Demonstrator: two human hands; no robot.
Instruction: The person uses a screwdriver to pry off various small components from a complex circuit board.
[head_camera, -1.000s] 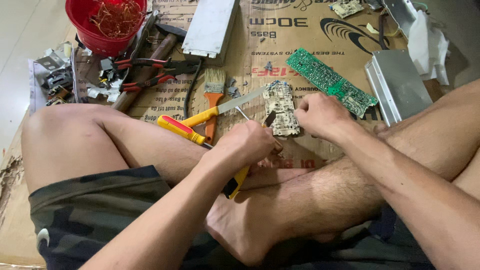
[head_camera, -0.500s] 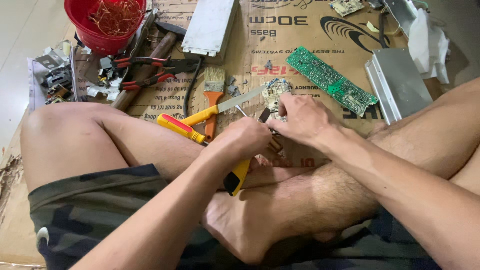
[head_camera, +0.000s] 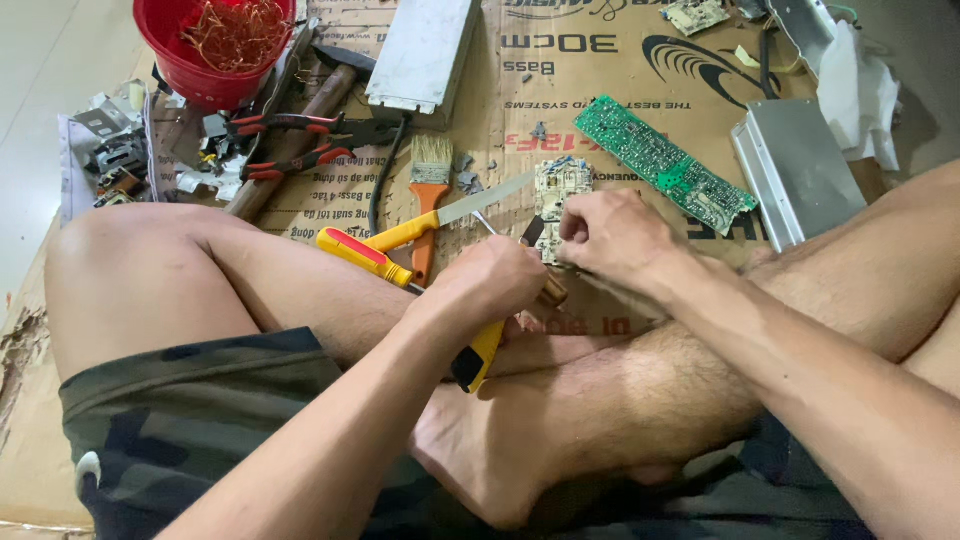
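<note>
Screwdriver (head_camera: 480, 350) gripped, shaft angled toward circuit board (head_camera: 556, 200)

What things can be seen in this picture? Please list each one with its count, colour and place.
small circuit board: 1, beige, on the cardboard under the right hand
yellow-handled tool: 1, yellow and black, in the left hand
knife: 1, yellow handle, beside the brush
screwdriver: 1, yellow and red, by the left knee
brush: 1, orange handle, centre
long circuit board: 1, green, right of centre
bucket: 1, red, holding copper wire, top left
pliers: 2, red handles, below the bucket
hammer: 1, wooden handle, near the pliers
metal casings: 2, grey, top and right
cardboard: 1, brown, on the floor
left hand: grips the tool
right hand: rests on the small board
</note>
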